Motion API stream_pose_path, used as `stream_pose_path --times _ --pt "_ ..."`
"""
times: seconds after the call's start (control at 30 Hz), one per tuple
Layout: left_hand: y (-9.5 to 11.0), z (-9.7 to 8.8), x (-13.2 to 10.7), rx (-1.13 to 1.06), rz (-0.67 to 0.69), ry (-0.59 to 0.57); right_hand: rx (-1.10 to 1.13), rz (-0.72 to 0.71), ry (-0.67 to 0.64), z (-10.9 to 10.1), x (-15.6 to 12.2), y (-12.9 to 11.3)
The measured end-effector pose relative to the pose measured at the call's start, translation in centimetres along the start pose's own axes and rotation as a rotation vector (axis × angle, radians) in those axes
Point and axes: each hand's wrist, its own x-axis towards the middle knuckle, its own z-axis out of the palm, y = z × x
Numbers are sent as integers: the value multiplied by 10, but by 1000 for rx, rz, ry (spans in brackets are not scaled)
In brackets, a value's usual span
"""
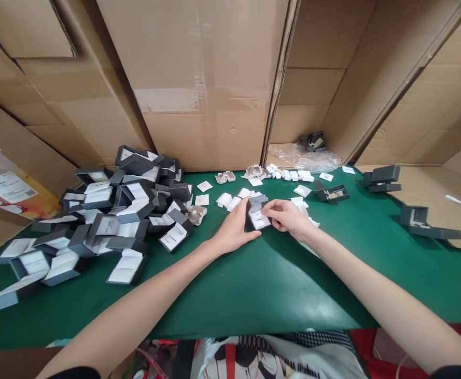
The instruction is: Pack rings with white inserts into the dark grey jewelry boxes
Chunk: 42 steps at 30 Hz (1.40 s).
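A small open grey box (257,211) is held on the green worktop (278,284), centre, between both hands. The left hand (233,229) is closed around its left side; the right hand (286,216) pinches its right edge, apparently at the white insert. The hinged lid points away; the long axis runs front-to-back. The insert may be skewed by uneven pressure.

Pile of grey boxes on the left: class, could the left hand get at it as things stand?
Probably yes. The left hand rests on the open box, and only bare green table lies between it and the pile.
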Motion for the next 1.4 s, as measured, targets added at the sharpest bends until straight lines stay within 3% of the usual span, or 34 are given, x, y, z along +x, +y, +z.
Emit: stream_pose_path --times 0.3,0.47,0.6,0.67,0.73,0.9,1.2,1.4 --pt "2 0 -1 -22 -4 6 -226 -296 164 6 -4 12" --pt "0 0 -1 -28 -6 0 -281 -269 135 5 -1 11" --pt "0 -1 0 -17 12 -3 -504 -543 230 3 -5 9" --pt "0 -1 1 -13 25 -8 -661 -682 179 4 -9 8" --pt "0 -2 1 -9 36 -11 -792 -735 95 6 -11 6" --pt "-3 -1 2 14 45 -20 -1035 -662 72 9 -9 0" --pt "-3 0 2 11 36 -21 -1226 -547 21 11 -6 -13" --pt "-4 2 3 24 47 -33 -1159 -544 -48 6 -6 -17"
